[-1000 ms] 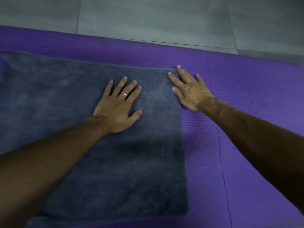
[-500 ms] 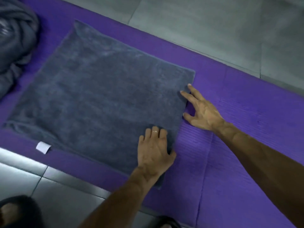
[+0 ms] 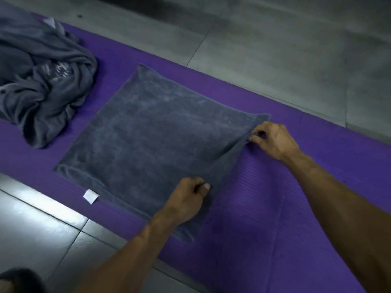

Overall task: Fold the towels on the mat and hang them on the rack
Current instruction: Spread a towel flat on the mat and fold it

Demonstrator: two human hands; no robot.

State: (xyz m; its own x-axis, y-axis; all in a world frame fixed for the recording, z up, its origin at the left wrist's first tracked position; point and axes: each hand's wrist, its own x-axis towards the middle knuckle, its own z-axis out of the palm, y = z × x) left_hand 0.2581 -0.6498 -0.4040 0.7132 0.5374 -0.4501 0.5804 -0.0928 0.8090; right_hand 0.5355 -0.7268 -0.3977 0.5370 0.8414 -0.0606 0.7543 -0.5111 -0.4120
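Observation:
A grey towel [image 3: 152,136], folded into a rough square, lies flat on the purple mat [image 3: 275,208]. My left hand [image 3: 188,199] pinches the towel's right edge near the front corner. My right hand [image 3: 273,140] grips the same edge near the far corner and has lifted it slightly off the mat. A small white tag [image 3: 91,196] sticks out from the towel's near-left edge. The rack is not in view.
A crumpled heap of grey towels [image 3: 42,81] sits on the mat at the far left. Grey floor tiles [image 3: 275,49] surround the mat. A dark shape [image 3: 19,280], partly cut off, sits at the bottom left corner.
Both hands were lying flat on the towel and mat; now their fingers have curled onto the towel's right edge, and the far part of that edge is raised.

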